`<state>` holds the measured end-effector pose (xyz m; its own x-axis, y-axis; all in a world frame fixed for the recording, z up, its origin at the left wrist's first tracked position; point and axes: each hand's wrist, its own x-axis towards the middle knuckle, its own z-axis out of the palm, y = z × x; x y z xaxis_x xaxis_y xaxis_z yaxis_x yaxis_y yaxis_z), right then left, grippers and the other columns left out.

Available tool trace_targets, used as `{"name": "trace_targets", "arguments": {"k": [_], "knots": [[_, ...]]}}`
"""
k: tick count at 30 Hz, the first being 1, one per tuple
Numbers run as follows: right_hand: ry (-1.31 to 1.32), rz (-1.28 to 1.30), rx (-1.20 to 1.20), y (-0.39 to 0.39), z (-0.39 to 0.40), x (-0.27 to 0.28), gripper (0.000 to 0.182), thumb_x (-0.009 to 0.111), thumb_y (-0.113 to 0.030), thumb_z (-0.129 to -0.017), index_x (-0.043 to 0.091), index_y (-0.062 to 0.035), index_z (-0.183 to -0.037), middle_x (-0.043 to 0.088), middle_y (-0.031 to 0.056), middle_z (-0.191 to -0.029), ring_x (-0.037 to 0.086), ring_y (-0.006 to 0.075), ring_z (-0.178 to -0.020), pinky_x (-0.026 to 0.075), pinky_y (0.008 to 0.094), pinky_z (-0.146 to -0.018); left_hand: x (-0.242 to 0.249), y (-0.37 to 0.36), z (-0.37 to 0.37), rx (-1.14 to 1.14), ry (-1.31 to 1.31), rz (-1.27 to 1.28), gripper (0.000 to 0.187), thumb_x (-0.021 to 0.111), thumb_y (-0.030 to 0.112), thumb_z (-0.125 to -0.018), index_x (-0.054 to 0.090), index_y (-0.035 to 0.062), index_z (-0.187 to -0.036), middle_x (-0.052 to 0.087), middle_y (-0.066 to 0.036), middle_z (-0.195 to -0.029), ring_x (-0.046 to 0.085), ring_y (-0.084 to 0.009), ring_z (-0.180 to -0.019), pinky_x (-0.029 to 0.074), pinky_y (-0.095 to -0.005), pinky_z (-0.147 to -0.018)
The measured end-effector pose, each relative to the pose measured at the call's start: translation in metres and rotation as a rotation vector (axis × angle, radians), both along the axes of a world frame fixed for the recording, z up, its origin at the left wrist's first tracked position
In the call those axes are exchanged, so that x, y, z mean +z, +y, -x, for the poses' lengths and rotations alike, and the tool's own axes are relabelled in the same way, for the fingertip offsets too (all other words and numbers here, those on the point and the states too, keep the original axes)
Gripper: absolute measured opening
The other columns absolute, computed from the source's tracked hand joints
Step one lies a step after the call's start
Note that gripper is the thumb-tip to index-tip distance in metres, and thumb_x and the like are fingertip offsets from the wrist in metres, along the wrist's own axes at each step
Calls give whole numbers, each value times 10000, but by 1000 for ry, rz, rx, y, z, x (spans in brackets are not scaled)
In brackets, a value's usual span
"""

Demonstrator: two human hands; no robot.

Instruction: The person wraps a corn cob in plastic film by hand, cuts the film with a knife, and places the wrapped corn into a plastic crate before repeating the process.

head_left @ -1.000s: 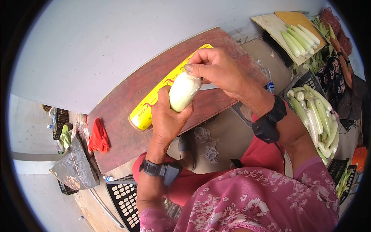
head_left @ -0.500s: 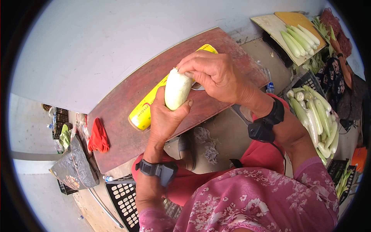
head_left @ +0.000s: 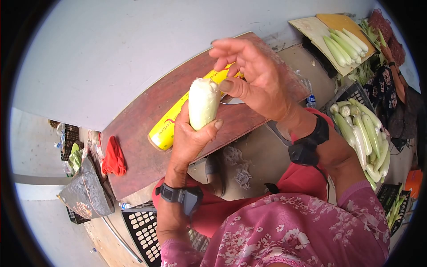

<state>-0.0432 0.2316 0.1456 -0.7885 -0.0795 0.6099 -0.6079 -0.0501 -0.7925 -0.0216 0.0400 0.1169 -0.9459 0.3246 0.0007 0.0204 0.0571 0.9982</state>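
My left hand (head_left: 192, 135) is wrapped around a pale green zucchini (head_left: 203, 104), which stands roughly upright above the table with its cut-looking end up. My right hand (head_left: 253, 82) is raised just right of that end, apart from it. Its fingers are spread and bent, and nothing shows in them. Behind the zucchini a yellow roll (head_left: 163, 132) with printed lettering lies across the reddish-brown table (head_left: 133, 151). A shiny curved object (head_left: 231, 100) lies partly hidden below my right hand.
A red cloth (head_left: 114, 156) lies at the table's left end. To the right, pale zucchini (head_left: 369, 138) fill a crate, and several more (head_left: 344, 46) lie on a board. A person's arm (head_left: 398, 80) is at far right. A black crate (head_left: 142, 231) stands lower left.
My right hand has let go of the zucchini's top end, opened and lifted slightly up and right. My left hand keeps its hold almost unmoved.
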Motion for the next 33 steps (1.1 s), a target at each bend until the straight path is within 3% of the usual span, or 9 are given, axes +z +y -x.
{"name": "trace_targets", "arguments": {"k": [5, 8, 14, 17, 20, 23, 26, 29, 33], "knots": [[-78, -42, 199, -1, 9, -17, 780, 767, -318, -791, 364, -20, -1388, 478, 126, -1315, 494, 207, -1174, 412, 352, -991, -3, -4, 1, -99, -84, -99, 560, 721, 94, -750, 486, 27, -1253, 598, -34, -829, 555, -91, -581, 476, -237, -507], [-122, -160, 319, -4, 5, -14, 707, 769, -341, -778, 439, -28, -1319, 573, 130, -1175, 550, 200, -1082, 463, 318, -913, 0, -3, 0, -158, -186, -191, 483, 704, 96, -762, 493, 21, -1190, 579, -38, -774, 560, -113, -556, 472, -244, -490], [-203, 5, 392, -17, -1, -18, 594, 733, -243, -807, 469, -4, -1282, 597, 126, -1107, 592, 225, -1021, 472, 330, -905, -1, -3, -2, -292, -260, -401, 381, 692, 192, -778, 501, 12, -1055, 554, -65, -711, 539, -139, -512, 457, -254, -467], [-157, -170, 262, -14, -5, -15, 596, 723, -134, -822, 440, -7, -1332, 553, 105, -1218, 548, 168, -1091, 458, 313, -934, -1, -3, -3, -282, -268, -418, 398, 690, 231, -780, 503, 8, -1052, 554, -73, -700, 529, -136, -501, 457, -254, -461], [-118, -222, 152, -16, -7, -13, 579, 723, -138, -816, 467, -10, -1319, 567, 111, -1224, 556, 186, -1108, 457, 318, -937, -2, -2, -1, -283, -270, -415, 412, 695, 250, -779, 505, 3, -1049, 552, -72, -695, 529, -136, -498, 455, -250, -452], [105, -355, -25, -14, -8, -11, 605, 738, -160, -806, 467, -19, -1328, 559, 102, -1268, 554, 211, -1137, 454, 328, -942, -6, -2, 0, -286, -281, -442, 421, 699, 258, -779, 505, 3, -1052, 553, -81, -696, 528, -141, -485, 446, -251, -425], [229, -313, -11, -12, -10, -6, 635, 757, -178, -786, 470, -32, -1333, 550, 93, -1299, 546, 217, -1162, 451, 339, -946, -13, -3, 1, -342, -316, -527, 479, 694, 292, -778, 478, 0, -1089, 543, -97, -692, 519, -152, -465, 433, -251, -399], [177, -226, 70, -5, -12, 3, 574, 742, -155, -802, 496, -35, -1307, 552, 103, -1296, 548, 194, -1143, 454, 332, -935, -11, -3, -1, -392, -334, -652, 551, 688, 326, -769, 438, -11, -1127, 528, -114, -684, 504, -161, -446, 421, -253, -381], [204, -152, 138, 5, -2, 6, 310, 644, -66, -875, 590, -35, -1179, 579, 120, -1228, 548, 179, -1097, 460, 303, -898, -14, -7, 5, -535, -356, -720, 604, 694, 349, -754, 415, -24, -1138, 520, -123, -680, 495, -163, -433, 416, -251, -380]]}}
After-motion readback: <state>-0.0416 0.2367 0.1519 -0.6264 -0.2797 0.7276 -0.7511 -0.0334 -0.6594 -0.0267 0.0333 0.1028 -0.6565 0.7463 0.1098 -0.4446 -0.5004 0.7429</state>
